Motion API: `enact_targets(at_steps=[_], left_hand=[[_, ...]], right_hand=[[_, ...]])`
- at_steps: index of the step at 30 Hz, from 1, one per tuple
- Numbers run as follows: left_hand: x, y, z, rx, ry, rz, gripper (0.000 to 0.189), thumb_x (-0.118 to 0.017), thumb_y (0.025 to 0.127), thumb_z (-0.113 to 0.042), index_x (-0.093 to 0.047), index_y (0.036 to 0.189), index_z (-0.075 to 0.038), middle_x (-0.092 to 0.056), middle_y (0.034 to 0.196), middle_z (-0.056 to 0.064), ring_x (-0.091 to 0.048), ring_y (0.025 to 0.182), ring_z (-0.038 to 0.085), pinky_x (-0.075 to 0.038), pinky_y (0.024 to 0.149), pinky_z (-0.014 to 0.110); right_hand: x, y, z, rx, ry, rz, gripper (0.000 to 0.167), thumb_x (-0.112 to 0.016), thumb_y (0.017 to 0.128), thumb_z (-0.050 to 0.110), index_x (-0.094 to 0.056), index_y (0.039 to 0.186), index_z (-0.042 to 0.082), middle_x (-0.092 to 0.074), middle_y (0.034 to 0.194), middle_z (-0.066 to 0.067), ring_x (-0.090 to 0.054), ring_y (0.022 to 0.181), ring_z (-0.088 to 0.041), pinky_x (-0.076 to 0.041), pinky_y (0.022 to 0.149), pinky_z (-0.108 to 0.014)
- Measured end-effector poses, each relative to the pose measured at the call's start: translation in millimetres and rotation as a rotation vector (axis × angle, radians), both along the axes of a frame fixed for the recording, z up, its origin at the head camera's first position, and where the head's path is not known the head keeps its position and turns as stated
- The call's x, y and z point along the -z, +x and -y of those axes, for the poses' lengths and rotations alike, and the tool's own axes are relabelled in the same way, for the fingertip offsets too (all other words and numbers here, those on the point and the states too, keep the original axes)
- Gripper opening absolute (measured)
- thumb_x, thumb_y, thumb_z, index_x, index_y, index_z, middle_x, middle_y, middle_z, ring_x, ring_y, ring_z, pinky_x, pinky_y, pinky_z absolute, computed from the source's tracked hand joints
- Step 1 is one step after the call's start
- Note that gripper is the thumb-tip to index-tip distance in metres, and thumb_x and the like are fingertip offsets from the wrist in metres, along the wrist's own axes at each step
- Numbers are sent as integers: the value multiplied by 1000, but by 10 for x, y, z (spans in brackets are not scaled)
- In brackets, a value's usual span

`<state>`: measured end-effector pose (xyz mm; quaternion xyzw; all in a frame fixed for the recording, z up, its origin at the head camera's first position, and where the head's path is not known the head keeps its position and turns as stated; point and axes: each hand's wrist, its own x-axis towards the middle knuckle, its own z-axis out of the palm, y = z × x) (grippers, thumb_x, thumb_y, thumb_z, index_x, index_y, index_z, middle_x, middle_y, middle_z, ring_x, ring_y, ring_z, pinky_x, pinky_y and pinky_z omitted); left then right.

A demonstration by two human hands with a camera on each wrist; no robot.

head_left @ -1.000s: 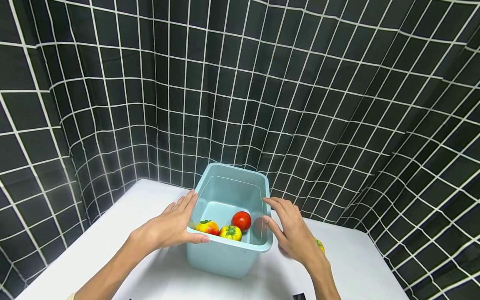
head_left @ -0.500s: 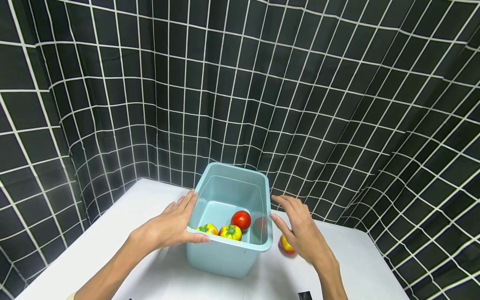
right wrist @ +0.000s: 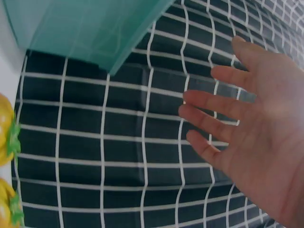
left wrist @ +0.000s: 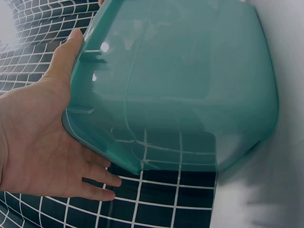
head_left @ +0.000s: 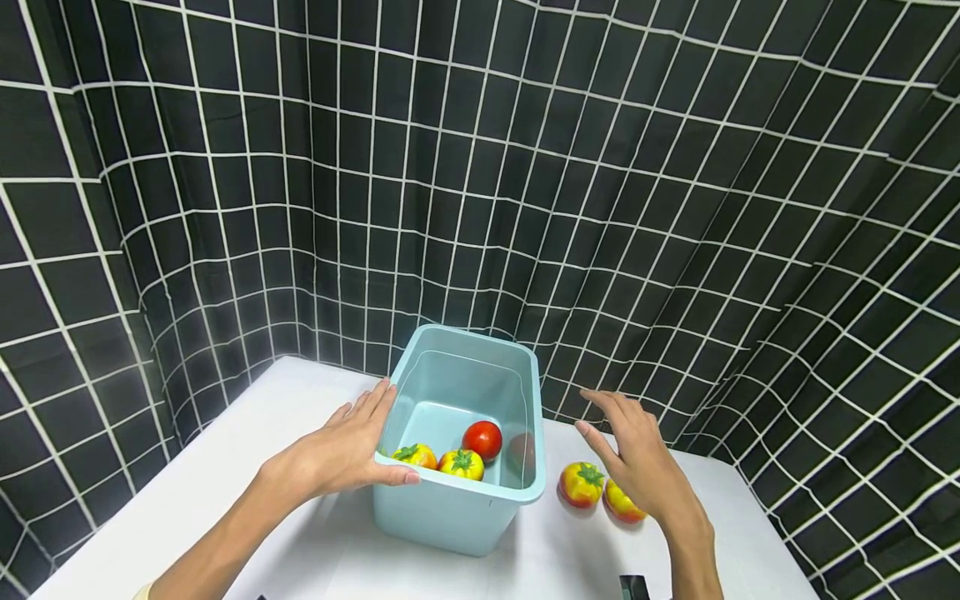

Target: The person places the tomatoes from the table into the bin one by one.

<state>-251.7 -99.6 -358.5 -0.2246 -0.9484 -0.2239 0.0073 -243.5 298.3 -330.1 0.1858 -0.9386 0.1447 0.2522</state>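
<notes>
A light-blue plastic bin [head_left: 450, 517] stands upright on the white table. My left hand [head_left: 341, 450] rests along its left rim, fingers straight and thumb over the near rim; the left wrist view shows the palm [left wrist: 42, 137] against the bin's edge. Inside lie a red tomato [head_left: 482, 440] and two yellow-and-red, tomato-like fruits, one at the near left corner [head_left: 416, 455], the other beside it [head_left: 461, 464]. To the right of the bin, my right hand [head_left: 637, 458] hovers with spread fingers, holding nothing. Two similar fruits, one nearer the bin [head_left: 581, 485] and one partly behind the hand [head_left: 622, 504], sit below it.
Dark cloth with a white grid [head_left: 480, 167] hangs around the back and sides of the white table [head_left: 322, 558]. A small black object [head_left: 633, 587] shows at the bottom edge, by the right wrist.
My right hand has moved away from the bin's right rim, uncovering the two fruits on the table. The left fruit in the bin has shifted slightly; my left hand has stayed put.
</notes>
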Motion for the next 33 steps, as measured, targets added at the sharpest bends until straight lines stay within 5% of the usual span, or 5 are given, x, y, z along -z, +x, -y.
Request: enact_targets(at_steps=[13, 24, 33], left_hand=[[-3, -6, 11, -2, -14, -16, 129, -66, 83, -81, -14, 165, 5, -13, 176, 22, -19, 162, 45, -23, 130, 64], [13, -8, 18, 2, -7, -29, 130, -64, 82, -83, -15, 165, 5, -14, 175, 23, -21, 161, 46, -24, 129, 65], [1, -11, -1, 2, -6, -10, 129, -67, 83, -80, -14, 165, 5, -13, 175, 23, -19, 161, 46, -22, 130, 65]], right_hand=[[83, -148, -569, 187, -26, 251, 63, -53, 108, 45, -46, 153, 3, -47, 154, -31, -37, 144, -54, -20, 117, -80], [355, -393, -897, 277, 85, 554, 65, -71, 98, 39, -52, 146, -1, -56, 142, -35, -52, 131, -56, -44, 104, -78], [551, -428, -1020, 200, 80, 627, 64, -78, 93, 32, -54, 141, -2, -65, 128, -33, -64, 117, -48, -55, 98, -65]])
